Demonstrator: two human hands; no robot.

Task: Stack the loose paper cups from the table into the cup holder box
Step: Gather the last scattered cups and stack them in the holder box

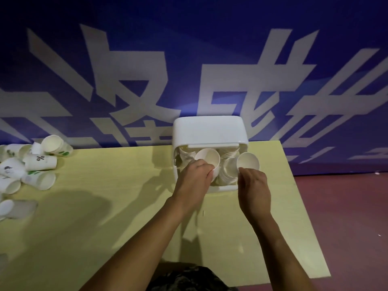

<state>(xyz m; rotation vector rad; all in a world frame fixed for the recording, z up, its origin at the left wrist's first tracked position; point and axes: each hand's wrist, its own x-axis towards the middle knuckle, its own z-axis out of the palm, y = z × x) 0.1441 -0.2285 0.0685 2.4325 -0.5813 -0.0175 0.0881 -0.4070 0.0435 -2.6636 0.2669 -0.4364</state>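
A white cup holder box (210, 129) stands at the table's far edge against the wall, its front open toward me, with stacks of nested cups (227, 175) lying inside. My left hand (193, 179) grips a white paper cup (207, 158) at the left side of the opening, mouth facing me. My right hand (253, 185) pinches the rim of a second white cup (247, 161) at the right side of the opening. A pile of several loose paper cups (35, 162) lies at the far left of the table.
The yellow-green table (105, 217) ends on the right near the box, with dark red floor (346, 217) beyond. A blue wall with large white characters (189, 70) rises right behind the table. A flattened pale sheet (19, 208) lies near the cup pile.
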